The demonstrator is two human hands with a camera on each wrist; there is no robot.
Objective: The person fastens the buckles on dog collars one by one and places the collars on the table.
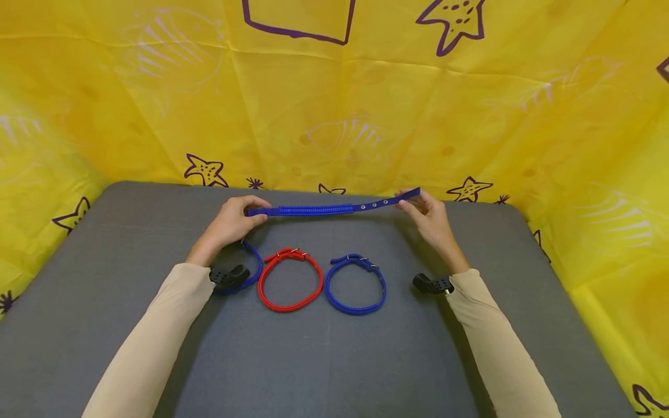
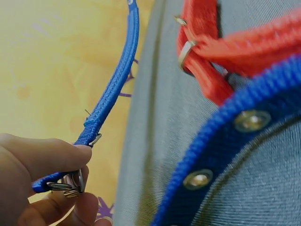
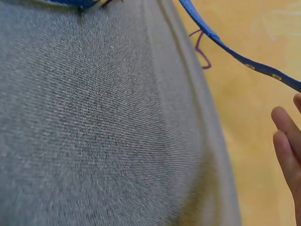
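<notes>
An unbuckled blue collar (image 1: 316,210) stretches nearly level between my two hands, above the far part of the table. My left hand (image 1: 232,220) pinches its buckle end; the metal buckle (image 2: 73,182) shows between thumb and fingers in the left wrist view. At the other end, my right hand (image 1: 432,223) pinches the strap near its tip, just past the metal eyelets (image 1: 374,204). The right wrist view catches only some fingertips (image 3: 283,141) below the strap, so the grip itself is out of that frame.
On the grey table (image 1: 324,360) lie a buckled red collar (image 1: 290,309), a buckled blue collar (image 1: 356,311) to its right, and another blue collar (image 1: 256,273) partly hidden under my left wrist. A yellow printed cloth (image 1: 292,116) rises behind the table and at both sides.
</notes>
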